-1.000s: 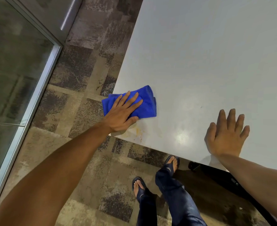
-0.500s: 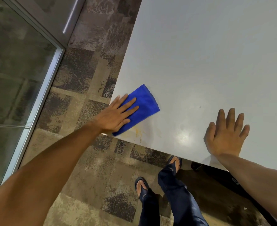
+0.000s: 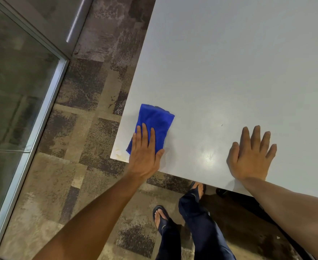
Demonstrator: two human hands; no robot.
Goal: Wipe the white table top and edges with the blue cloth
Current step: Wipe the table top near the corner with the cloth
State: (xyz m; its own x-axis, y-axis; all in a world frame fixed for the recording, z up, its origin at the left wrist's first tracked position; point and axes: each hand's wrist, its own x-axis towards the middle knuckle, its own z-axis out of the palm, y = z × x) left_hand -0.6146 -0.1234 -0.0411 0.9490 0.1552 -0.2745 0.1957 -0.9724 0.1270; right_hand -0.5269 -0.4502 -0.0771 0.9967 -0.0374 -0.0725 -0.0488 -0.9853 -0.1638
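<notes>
Left hand [image 3: 145, 156]: flat, fingers straight, pressing blue cloth [image 3: 154, 122] near white table [image 3: 229, 72] corner.
Right hand [image 3: 252, 156]: spread flat on the table, holding nothing.

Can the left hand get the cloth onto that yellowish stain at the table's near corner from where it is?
Probably yes. The left hand presses the blue cloth flat, right beside the yellowish stain on the white table corner. Nothing lies between them. The right hand rests flat, well off to the side.
</notes>
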